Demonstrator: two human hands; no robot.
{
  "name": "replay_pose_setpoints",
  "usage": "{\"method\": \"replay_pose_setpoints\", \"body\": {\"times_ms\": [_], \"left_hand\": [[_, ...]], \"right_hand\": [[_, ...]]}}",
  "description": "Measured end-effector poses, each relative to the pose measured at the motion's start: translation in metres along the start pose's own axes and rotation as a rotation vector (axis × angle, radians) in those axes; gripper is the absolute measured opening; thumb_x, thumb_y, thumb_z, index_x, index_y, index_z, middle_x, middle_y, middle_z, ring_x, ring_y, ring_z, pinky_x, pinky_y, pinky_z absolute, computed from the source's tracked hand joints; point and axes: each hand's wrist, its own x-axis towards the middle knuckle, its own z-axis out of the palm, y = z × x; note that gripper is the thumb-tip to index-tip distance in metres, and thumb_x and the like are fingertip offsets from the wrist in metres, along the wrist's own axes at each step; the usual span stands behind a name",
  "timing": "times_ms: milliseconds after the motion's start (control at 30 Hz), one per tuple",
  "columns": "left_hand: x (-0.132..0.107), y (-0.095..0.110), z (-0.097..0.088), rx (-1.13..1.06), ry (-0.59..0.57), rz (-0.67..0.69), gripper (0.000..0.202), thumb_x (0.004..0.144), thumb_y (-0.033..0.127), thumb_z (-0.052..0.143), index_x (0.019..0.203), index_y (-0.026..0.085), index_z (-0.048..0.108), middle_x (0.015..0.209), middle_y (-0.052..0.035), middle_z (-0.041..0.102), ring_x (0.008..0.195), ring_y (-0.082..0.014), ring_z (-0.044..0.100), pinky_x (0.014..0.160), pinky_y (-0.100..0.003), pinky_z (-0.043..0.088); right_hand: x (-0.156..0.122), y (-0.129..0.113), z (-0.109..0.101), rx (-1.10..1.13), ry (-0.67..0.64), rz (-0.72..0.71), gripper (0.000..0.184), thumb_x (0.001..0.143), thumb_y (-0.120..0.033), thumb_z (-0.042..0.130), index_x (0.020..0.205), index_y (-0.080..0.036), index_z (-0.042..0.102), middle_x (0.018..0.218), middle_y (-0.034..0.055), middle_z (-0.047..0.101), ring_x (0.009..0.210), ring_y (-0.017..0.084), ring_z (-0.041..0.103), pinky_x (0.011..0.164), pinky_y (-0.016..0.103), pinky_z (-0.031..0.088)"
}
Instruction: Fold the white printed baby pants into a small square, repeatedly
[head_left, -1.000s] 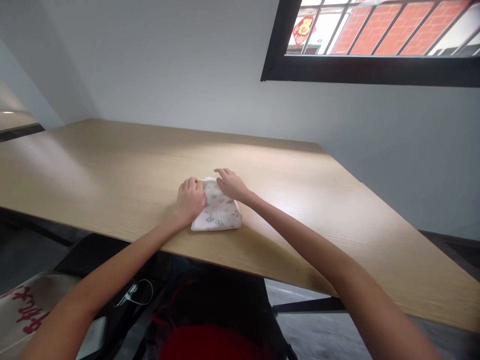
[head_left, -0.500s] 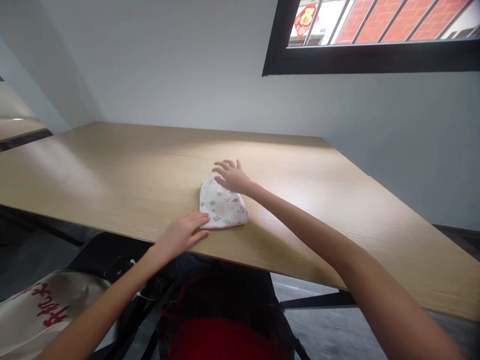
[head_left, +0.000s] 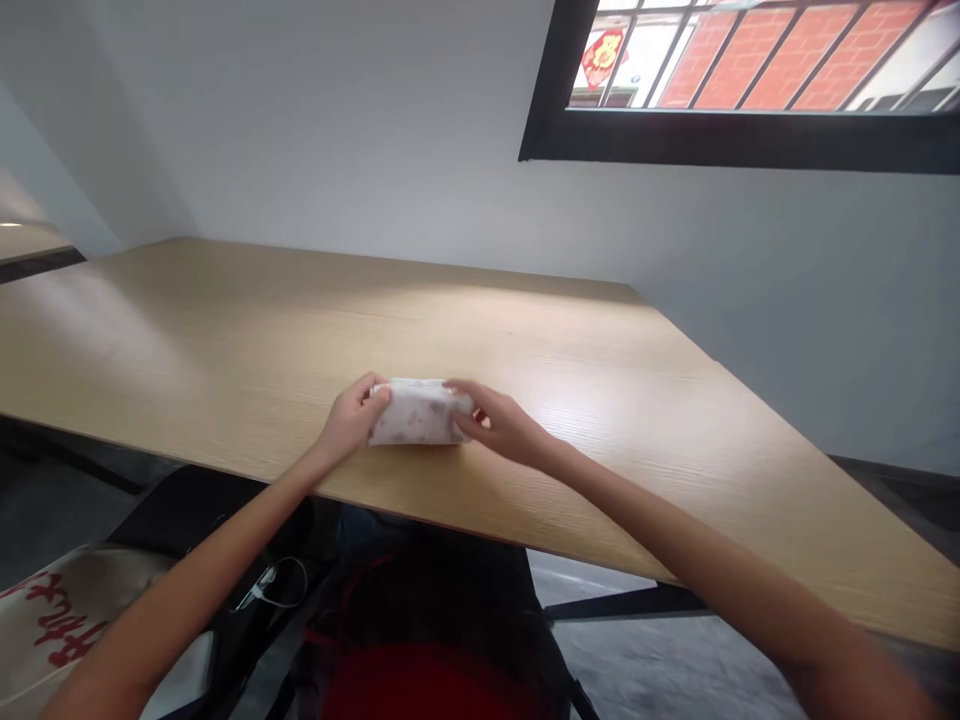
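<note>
Cloth [head_left: 416, 418], white with a faint print, is positioned at the front-centre section of the worktop [head_left: 247, 345], close to the near edge. It is folded into a compact oblong, long side running left to right. Motion blur softens the print; I cannot tell whether the underside is fully seated on the surface.

Left hand [head_left: 355, 415]: I have it closed on the left end of the cloth, thumb on the near face, fingers curled behind the edge. Right hand [head_left: 499, 425]: I have it gripping the opposite end, fingers over the top and thumb lower on the near face. The cloth spans the gap between both hands.

Surroundings, as I read them from the head view: a pale wall [head_left: 360, 140] stands behind the worktop. At upper right, a dark window frame [head_left: 720, 140] borders a barred opening; red brick [head_left: 802, 55] shows beyond it. Below the worktop, at lower left, I register a pale bag [head_left: 97, 585] with red lettering and, to its right, a white cable [head_left: 304, 578] in a loop.
</note>
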Motion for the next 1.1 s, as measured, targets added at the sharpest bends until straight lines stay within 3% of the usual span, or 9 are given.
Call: {"method": "replay_pose_setpoints", "body": {"times_ms": [167, 233, 300, 400, 500, 600, 733, 900, 1100], "left_hand": [[0.049, -0.014, 0.009, 0.154, -0.006, -0.094, 0.022, 0.081, 0.027, 0.039, 0.070, 0.016, 0.055, 0.072, -0.0058, 0.059, 0.071, -0.0190, 0.054, 0.065, -0.028, 0.042], [0.053, -0.012, 0.016, 0.210, 0.030, -0.103, 0.023, 0.082, 0.023, 0.038, 0.079, 0.014, 0.058, 0.086, -0.0114, 0.060, 0.085, -0.0233, 0.054, 0.076, -0.033, 0.041], [0.053, -0.005, 0.025, 0.244, 0.082, -0.077, 0.028, 0.085, 0.023, 0.034, 0.097, 0.012, 0.056, 0.107, -0.0155, 0.055, 0.102, -0.0260, 0.049, 0.088, -0.038, 0.036], [0.055, 0.005, 0.040, 0.245, 0.092, 0.015, 0.033, 0.089, 0.027, 0.031, 0.115, 0.018, 0.050, 0.127, -0.0093, 0.046, 0.118, -0.0219, 0.039, 0.101, -0.036, 0.025], [0.058, -0.001, 0.047, 0.215, 0.066, 0.029, 0.032, 0.089, 0.030, 0.032, 0.113, 0.023, 0.052, 0.127, -0.0053, 0.048, 0.119, -0.0211, 0.037, 0.103, -0.038, 0.021], [0.059, -0.019, 0.040, 0.152, 0.034, -0.017, 0.032, 0.089, 0.030, 0.030, 0.101, 0.021, 0.058, 0.115, -0.0061, 0.056, 0.110, -0.0219, 0.046, 0.098, -0.039, 0.028], [0.057, -0.030, 0.026, 0.000, -0.017, -0.058, 0.033, 0.086, 0.033, 0.031, 0.087, 0.018, 0.060, 0.092, -0.0040, 0.064, 0.086, -0.0178, 0.056, 0.079, -0.029, 0.042], [0.028, -0.017, 0.024, -0.178, -0.005, -0.119, 0.029, 0.077, 0.033, 0.042, 0.099, 0.016, 0.053, 0.095, -0.0037, 0.062, 0.081, -0.0170, 0.058, 0.068, -0.026, 0.046], [-0.060, 0.009, 0.026, -0.233, 0.006, -0.192, 0.029, 0.074, 0.038, 0.052, 0.093, 0.017, 0.050, 0.094, -0.0054, 0.060, 0.088, -0.0207, 0.056, 0.079, -0.034, 0.046]], "right_hand": [[0.062, 0.019, 0.007, -0.044, -0.089, 0.213, 0.037, 0.092, -0.024, 0.028, 0.124, -0.019, 0.046, 0.108, 0.0110, 0.051, 0.097, 0.020, 0.052, 0.084, 0.032, 0.042], [0.071, 0.018, 0.016, -0.153, -0.087, 0.268, 0.038, 0.093, -0.024, 0.025, 0.122, -0.020, 0.048, 0.112, 0.0126, 0.049, 0.101, 0.023, 0.049, 0.086, 0.036, 0.041], [0.075, 0.012, 0.028, -0.309, 0.034, 0.281, 0.037, 0.093, -0.025, 0.026, 0.122, -0.021, 0.048, 0.119, 0.0133, 0.046, 0.106, 0.026, 0.045, 0.086, 0.042, 0.039], [0.079, 0.011, 0.044, -0.423, 0.118, 0.263, 0.037, 0.093, -0.029, 0.028, 0.124, -0.020, 0.046, 0.124, 0.0122, 0.044, 0.108, 0.029, 0.043, 0.087, 0.046, 0.037], [0.075, 0.028, 0.047, -0.301, 0.057, 0.305, 0.039, 0.095, -0.031, 0.023, 0.124, -0.018, 0.044, 0.125, 0.0108, 0.047, 0.111, 0.027, 0.042, 0.092, 0.047, 0.032], [0.055, 0.047, 0.037, -0.100, 0.111, 0.331, 0.039, 0.094, -0.027, 0.021, 0.122, -0.016, 0.046, 0.126, 0.0090, 0.047, 0.116, 0.023, 0.040, 0.099, 0.044, 0.026], [0.020, 0.047, 0.024, 0.253, 0.159, 0.251, 0.036, 0.091, -0.030, 0.029, 0.119, -0.017, 0.049, 0.119, 0.0074, 0.052, 0.109, 0.019, 0.047, 0.094, 0.034, 0.035], [0.003, 0.029, 0.028, 0.419, 0.137, 0.243, 0.039, 0.081, -0.023, 0.048, 0.119, -0.019, 0.047, 0.110, 0.0060, 0.057, 0.098, 0.017, 0.053, 0.086, 0.032, 0.041], [0.006, 0.033, 0.030, 0.452, 0.191, 0.229, 0.029, 0.080, -0.019, 0.042, 0.107, -0.017, 0.052, 0.104, 0.0047, 0.059, 0.097, 0.016, 0.053, 0.088, 0.032, 0.040]]}}
